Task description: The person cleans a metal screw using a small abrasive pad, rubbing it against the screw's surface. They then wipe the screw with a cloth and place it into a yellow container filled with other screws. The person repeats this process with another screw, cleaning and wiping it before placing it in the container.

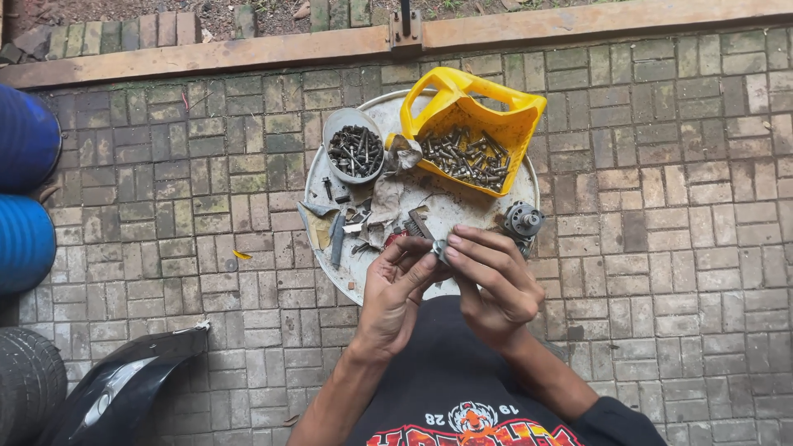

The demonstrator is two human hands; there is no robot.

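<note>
Two hands, the left hand (pixel 395 289) and the right hand (pixel 494 281), are pinched together on a small metal part (pixel 439 248) above a round tray (pixel 330 264). A yellow tub (pixel 504 124) of screws and a grey bowl (pixel 334 124) are set on the tray.

Soft, even daylight falls where I sit; shadows are faint, nothing glares, focus is sharp, edges bend slightly.
</note>
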